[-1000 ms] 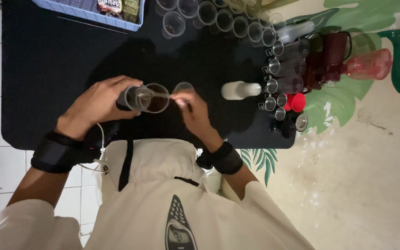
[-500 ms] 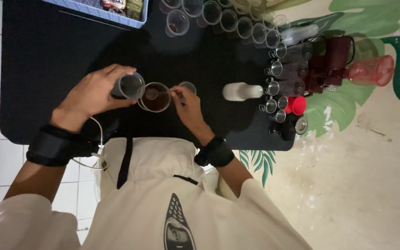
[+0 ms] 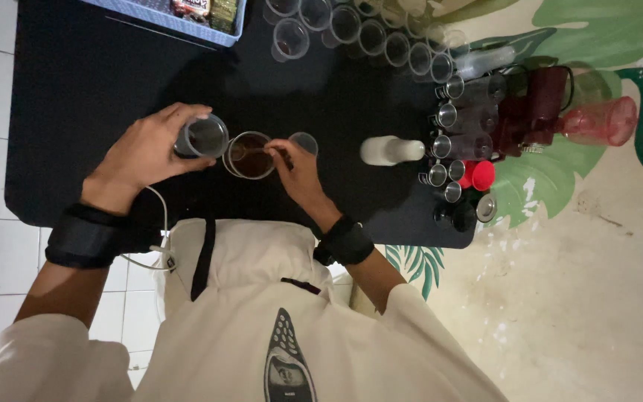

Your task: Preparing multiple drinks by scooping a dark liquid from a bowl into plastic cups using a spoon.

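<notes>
Nearest the camera is the person's cream shirt, with dark wrist straps on both forearms. Just past it, at the near edge of the black table (image 3: 76, 112), the left hand (image 3: 146, 152) is wrapped around a small clear plastic cup (image 3: 204, 138), tipped toward the glass beside it. At about three o'clock from that cup, touching it or nearly so, stands a glass of dark brown drink (image 3: 249, 155). The right hand (image 3: 295, 167) pinches a thin stirrer or spoon (image 3: 262, 149) whose tip sits in the brown liquid; its exact kind is too small to tell. Another empty clear cup (image 3: 304, 141) stands just past the right fingers.

The step in hand looks like mixing: one portion being added while the drink is stirred. The next move likely calls for a steady left wrist, so the tilted cup does not spill over the rim.

Farther out, at three o'clock, a white bottle (image 3: 390, 150) lies on its side. Beyond it stand dark jars with silvery lids (image 3: 459, 115) and a red cap (image 3: 481, 175). At twelve o'clock a curved row of empty clear cups (image 3: 359, 33) runs along the table, and at eleven o'clock a blue tray (image 3: 180, 22) holds small dark packets, their labels unreadable. A red pitcher (image 3: 597, 123) sits at the far right.
</notes>
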